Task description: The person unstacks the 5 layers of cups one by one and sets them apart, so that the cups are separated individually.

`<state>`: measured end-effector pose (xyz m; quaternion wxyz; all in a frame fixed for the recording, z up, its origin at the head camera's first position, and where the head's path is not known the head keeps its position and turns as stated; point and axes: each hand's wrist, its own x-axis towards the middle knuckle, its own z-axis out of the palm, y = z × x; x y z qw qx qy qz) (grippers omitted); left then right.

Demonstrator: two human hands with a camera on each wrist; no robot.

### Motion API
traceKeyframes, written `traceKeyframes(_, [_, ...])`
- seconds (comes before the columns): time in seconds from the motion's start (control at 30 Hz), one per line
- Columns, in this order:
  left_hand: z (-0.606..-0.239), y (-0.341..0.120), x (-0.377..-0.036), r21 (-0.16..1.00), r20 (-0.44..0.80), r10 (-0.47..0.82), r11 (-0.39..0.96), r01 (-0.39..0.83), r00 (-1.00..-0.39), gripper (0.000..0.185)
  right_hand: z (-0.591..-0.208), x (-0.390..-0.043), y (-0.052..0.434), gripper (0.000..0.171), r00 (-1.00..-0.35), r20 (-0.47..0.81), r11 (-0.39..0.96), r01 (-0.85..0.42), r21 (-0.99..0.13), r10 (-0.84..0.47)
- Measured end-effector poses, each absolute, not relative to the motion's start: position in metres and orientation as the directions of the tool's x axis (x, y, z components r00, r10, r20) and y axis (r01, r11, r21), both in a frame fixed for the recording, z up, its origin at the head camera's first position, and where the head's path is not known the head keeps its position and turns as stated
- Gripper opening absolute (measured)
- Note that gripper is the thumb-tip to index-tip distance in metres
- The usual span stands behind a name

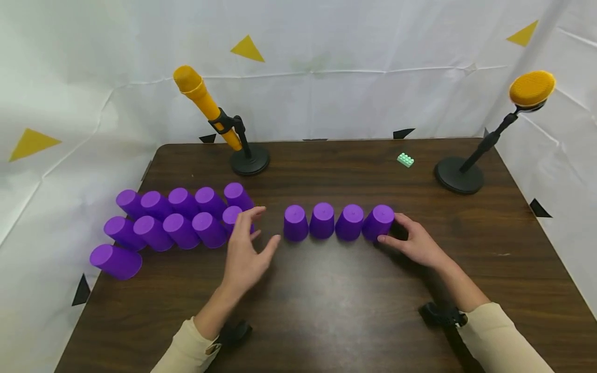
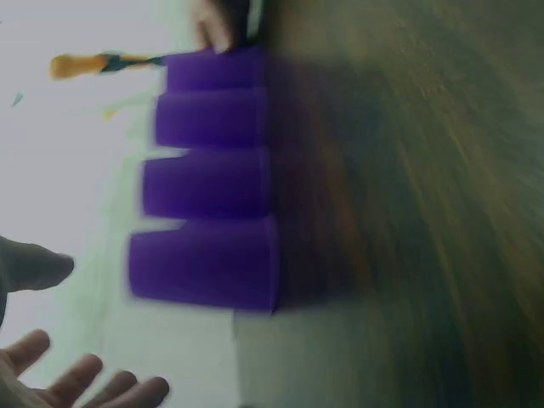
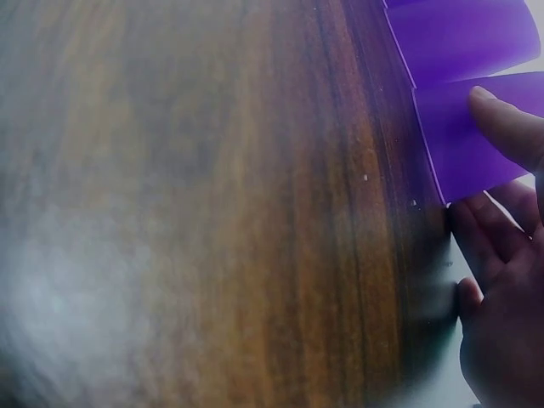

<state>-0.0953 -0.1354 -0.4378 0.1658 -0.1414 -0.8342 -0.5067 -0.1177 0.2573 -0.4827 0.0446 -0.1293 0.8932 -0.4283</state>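
Dark wooden table (image 1: 326, 311) is set before white sheeting. 4 upturned purple cups (image 1: 336, 221) are lined up between the hands; the right hand (image 1: 417, 244) grips the end cup (image 1: 379, 221), seemingly steadying it. Left hand (image 1: 244, 251) hovers spread beside clustered cups (image 1: 177, 220).

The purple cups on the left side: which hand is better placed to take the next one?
Probably the left hand: it hovers open beside the nearest cup of that group, while the right hand grips the row's end cup.

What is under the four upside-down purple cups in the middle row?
Only the table shows around the four cups. They stand mouth down and opaque, so anything beneath is hidden. The right hand touches the rightmost cup.
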Motion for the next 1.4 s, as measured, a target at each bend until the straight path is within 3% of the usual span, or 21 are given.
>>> traceKeyframes(0.1, [-0.45,-0.114,-0.109,0.77,0.355,0.136,0.518,0.372,-0.925,0.062,-0.483,-0.119,0.258,0.058,-0.962,0.027,0.601,-0.193,-0.775,-0.273])
traceKeyframes(0.3, [-0.461,-0.091,-0.126,0.726,0.362,0.166,0.567,0.389,-0.917,0.054,-0.483,-0.119,0.259,0.06,-0.962,0.005,0.606,-0.177,-0.775,-0.274])
traceKeyframes(0.77, [-0.462,-0.094,-0.124,0.763,0.393,0.142,0.501,0.408,-0.909,0.039,-0.483,-0.118,0.26,0.067,-0.963,-0.023,0.613,-0.152,-0.775,-0.269])
traceKeyframes(1.1, [-0.444,-0.15,-0.078,0.844,0.401,0.068,0.361,0.397,-0.913,0.034,-0.484,-0.116,0.259,0.061,-0.963,0.022,0.603,-0.185,-0.776,-0.268])
traceKeyframes(1.27, [-0.443,-0.199,-0.052,0.823,0.394,-0.051,0.465,0.327,-0.918,0.036,-0.484,-0.116,0.259,0.062,-0.963,0.023,0.6,-0.186,-0.778,-0.269])
traceKeyframes(1.4, [-0.443,-0.239,-0.043,0.768,0.42,-0.202,0.599,0.228,-0.885,0.036,-0.483,-0.116,0.26,0.062,-0.964,0.014,0.602,-0.177,-0.778,-0.265])
